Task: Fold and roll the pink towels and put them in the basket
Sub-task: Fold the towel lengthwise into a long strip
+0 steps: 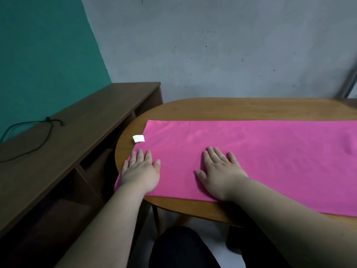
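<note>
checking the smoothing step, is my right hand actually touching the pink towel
Touching. The head view shows the right hand flat on the pink towel, fingers spread, no gap.

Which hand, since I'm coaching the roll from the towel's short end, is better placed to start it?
Probably the left hand: it lies flat right at the short end of the pink towel, near the white tag, while the right hand rests flat farther in, away from that end.

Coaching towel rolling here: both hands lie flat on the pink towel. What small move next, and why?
Probably pinch its left edge and start rolling rightward: the pink towel lies smooth as a long strip, left hand and right hand flat near that end.
</note>
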{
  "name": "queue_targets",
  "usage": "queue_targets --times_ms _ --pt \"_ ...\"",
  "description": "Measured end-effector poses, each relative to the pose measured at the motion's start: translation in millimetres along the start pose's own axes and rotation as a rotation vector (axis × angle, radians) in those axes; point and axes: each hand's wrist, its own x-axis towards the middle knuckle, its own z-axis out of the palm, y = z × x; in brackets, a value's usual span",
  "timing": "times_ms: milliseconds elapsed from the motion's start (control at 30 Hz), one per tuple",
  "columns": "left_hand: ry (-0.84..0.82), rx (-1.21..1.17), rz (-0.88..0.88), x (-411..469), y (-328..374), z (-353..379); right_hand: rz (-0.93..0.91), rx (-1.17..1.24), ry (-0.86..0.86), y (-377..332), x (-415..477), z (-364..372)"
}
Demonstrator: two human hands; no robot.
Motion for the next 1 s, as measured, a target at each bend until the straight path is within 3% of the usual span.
queue_targets --times_ms 100,200,300,433,533,733,1000 --pt "-0.028 -0.018 -0.097 0 -4 -4 -0.02 0.028 0.017 -1 -2 -2" --pt "0.035 -0.003 -0.053 -17 13 -7 -0.074 0.183 0.08 9 -16 -8" --pt "0.094 -0.043 0.2 -54 52 -3 -0.056 0.265 0.15 47 -46 -12" --pt "0.066 -0.067 0.586 -104 144 15 0.108 0.228 0.231 121 -107 -16" --pt "0.067 -0.027 0.728 -124 189 30 0.242 0.235 0.281 168 -146 -23" --pt "0.065 0.085 0.762 -146 217 51 0.534 0.198 0.325 250 -224 -27" --pt "0.094 0.196 0.795 -155 208 56 0.452 0.087 0.173 278 -281 -6"
